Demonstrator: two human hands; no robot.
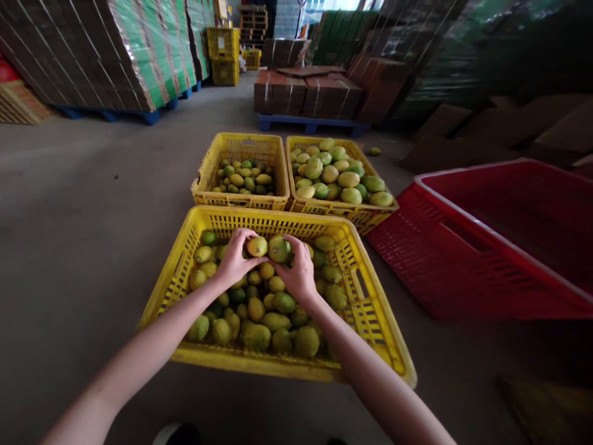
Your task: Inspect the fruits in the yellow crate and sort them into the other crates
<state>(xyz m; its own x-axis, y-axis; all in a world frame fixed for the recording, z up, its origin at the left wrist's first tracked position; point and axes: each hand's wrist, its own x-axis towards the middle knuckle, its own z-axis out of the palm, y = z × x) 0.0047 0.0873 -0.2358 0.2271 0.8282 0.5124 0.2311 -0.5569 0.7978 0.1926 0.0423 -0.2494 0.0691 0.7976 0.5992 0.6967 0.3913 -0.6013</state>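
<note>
Over the nearest yellow crate (380, 309), both hands are raised close together, each gripping one fruit. My left hand (236, 259) is closed on a yellowish lemon (257, 246) between thumb and fingers. A larger, greener lemon (280, 249) is in my right hand (300, 269), its fingers curled round the far side. The two fruits are side by side, almost touching. Below them, many green and yellow lemons (257, 337) of mixed size cover the crate's floor.
Behind stand a yellow crate (199, 185) of small lemons and another yellow crate (393, 207) heaped with larger ones. A tilted red crate (417, 247) is at the right. Strapped cartons (306, 99) sit on a blue pallet (310, 123). One loose fruit (374, 151) lies on the floor.
</note>
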